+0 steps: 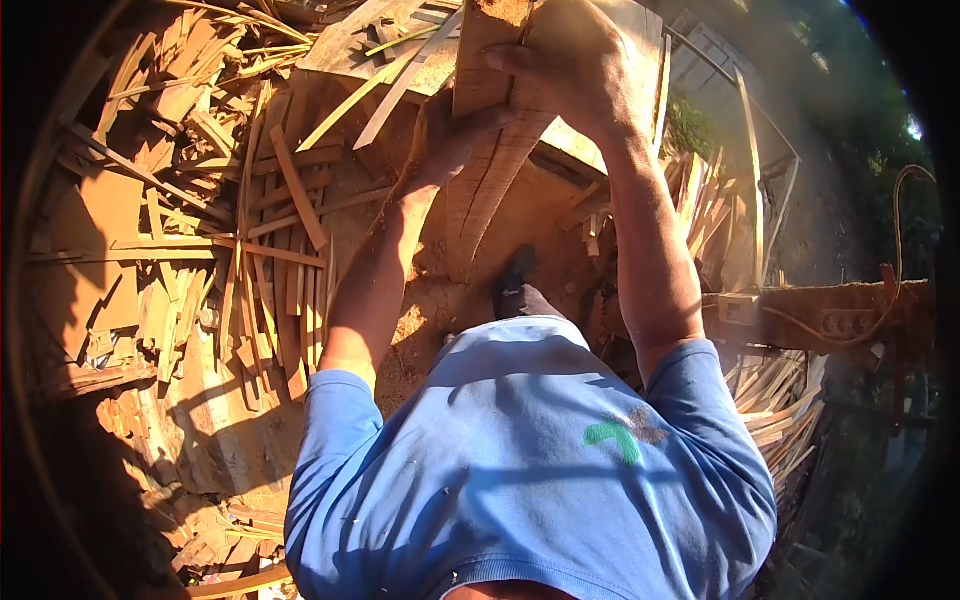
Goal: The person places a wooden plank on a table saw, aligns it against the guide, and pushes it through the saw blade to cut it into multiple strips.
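A thick wooden board (pixel 487 190) is held upright in front of me at the top of the view, its lower end tapering toward the ground. A dark line, a crack or a joint, runs down its length. My left hand (pixel 447 140) is closed round its left edge, fingers lying across the face. Higher up, my right hand (pixel 585 75) grips the board from the right, its thumb pressed over the near face. Behind the board is a wooden work table (pixel 345 45) strewn with thin strips and sawdust. The board's top end is partly out of view.
Heaps of wood offcuts (pixel 290 190) cover the ground at left, and more strips (pixel 775 400) lie at right. A wooden beam (pixel 850 310) with sockets and a cable (pixel 905 230) stands on the right. My shoe (pixel 512 285) is on sawdust-covered ground beneath the board.
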Demonstrator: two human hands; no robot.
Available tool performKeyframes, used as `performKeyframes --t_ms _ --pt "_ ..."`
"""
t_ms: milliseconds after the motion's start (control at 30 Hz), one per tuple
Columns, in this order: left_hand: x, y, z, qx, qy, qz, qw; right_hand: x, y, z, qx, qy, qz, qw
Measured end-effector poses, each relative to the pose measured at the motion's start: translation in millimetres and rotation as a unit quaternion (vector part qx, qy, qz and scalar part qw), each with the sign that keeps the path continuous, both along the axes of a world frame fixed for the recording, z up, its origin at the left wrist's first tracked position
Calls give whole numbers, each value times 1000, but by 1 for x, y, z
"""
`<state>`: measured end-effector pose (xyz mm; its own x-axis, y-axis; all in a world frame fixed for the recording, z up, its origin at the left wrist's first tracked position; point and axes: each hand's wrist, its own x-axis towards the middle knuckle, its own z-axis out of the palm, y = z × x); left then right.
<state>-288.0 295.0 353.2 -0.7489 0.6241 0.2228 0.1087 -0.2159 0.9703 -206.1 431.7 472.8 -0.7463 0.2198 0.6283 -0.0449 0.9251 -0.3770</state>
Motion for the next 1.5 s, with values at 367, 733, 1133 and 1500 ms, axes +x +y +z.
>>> performKeyframes --t_ms 367,733,1133,1500 --pt "10 -9 -8 74 78 58 992 1 -10 2 23 5 42 999" --pt "22 -15 -11 27 385 249 888 0 -17 6 38 6 89 995" --pt "40 -66 -11 52 16 231 971 -11 -51 13 14 -7 243 970" --pt "63 -162 -11 29 7 293 956 -45 -117 -98 -398 103 511 755"
